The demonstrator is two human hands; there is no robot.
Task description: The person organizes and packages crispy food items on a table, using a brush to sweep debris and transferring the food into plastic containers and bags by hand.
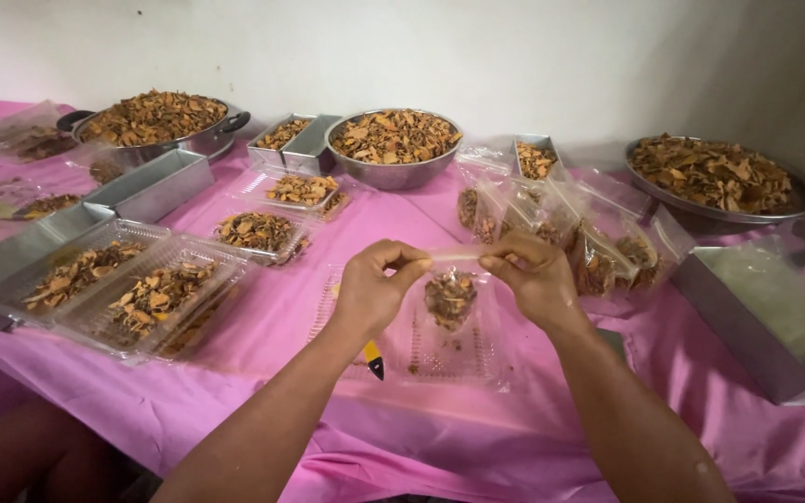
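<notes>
Between my two hands hangs a small clear plastic bag [451, 296] holding brown dried chips. My left hand [375, 289] pinches the left end of its top edge. My right hand [535, 278] pinches the right end, so the top strip is stretched flat between them. The bag hangs above a clear plastic tray [477, 359] lying on the pink tablecloth [263, 391]. A yellow and black pen-like tool [373, 359] lies on the cloth under my left wrist.
Clear trays of dried chips [156, 296] lie at left beside metal tins [151, 184]. Metal bowls of chips [393, 149] and a pan [156, 121] stand at the back, a round tray [715, 177] at right. Filled bags [598, 247] stand behind my right hand; a metal box [766, 317] sits far right.
</notes>
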